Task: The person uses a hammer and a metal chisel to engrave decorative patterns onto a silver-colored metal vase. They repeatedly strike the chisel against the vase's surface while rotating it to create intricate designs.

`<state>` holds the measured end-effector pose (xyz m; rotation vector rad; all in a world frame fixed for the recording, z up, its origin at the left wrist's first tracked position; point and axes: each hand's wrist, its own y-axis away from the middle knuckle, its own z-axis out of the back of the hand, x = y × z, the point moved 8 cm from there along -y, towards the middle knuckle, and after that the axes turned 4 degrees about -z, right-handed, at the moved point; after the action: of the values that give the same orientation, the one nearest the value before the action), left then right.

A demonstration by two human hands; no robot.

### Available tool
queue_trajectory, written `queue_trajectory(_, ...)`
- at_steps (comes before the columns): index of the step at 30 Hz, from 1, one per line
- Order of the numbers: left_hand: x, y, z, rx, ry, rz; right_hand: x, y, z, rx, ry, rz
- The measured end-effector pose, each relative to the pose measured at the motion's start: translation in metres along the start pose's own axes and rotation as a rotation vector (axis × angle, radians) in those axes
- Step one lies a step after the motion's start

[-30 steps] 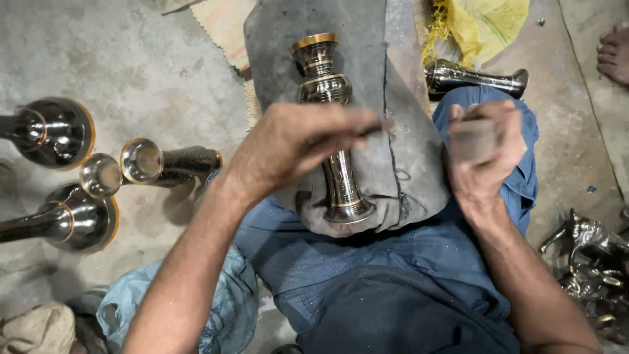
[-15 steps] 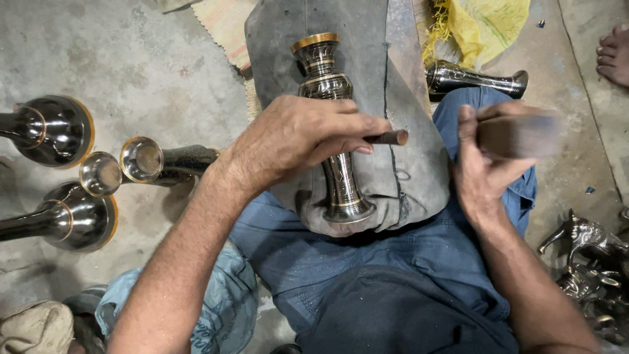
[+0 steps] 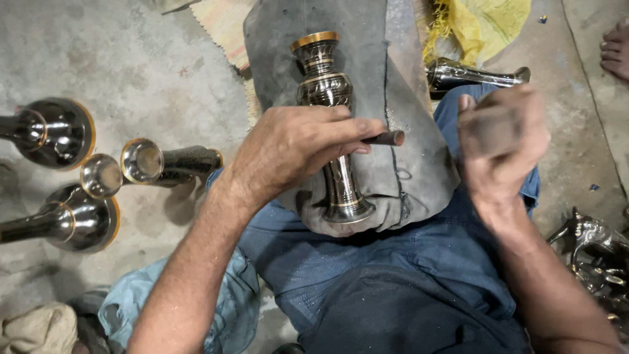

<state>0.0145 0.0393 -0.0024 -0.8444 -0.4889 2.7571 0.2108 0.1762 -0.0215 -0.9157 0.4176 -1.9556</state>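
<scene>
Four polished metal vessels (image 3: 72, 177), round-bellied with brass-coloured rims, are laid on rough concrete well left of the left hand's fingers. The left hand (image 3: 295, 147) is closed around one thin dark rod (image 3: 386, 137), whose blunt end projects just beyond the fingertips. Directly beneath those fingers, one slender engraved vase (image 3: 327, 85), dark with gold bands, is laid on a grey rubbery sheet (image 3: 275, 39) over blue denim. The right hand (image 3: 501, 134) is clenched, motion-blurred, around a small dull block (image 3: 491, 134). One further engraved vase (image 3: 475, 73) is laid above its fingers.
</scene>
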Motion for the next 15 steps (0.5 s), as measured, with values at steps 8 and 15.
queue_trajectory(8,0.007,0.016,0.008,-0.186,0.181,0.097,0.040,-0.037,0.003,0.151,0.286,0.148)
queue_trajectory(15,0.016,0.033,0.007,-0.341,0.265,0.272,0.053,-0.079,-0.002,0.337,-0.007,-0.088)
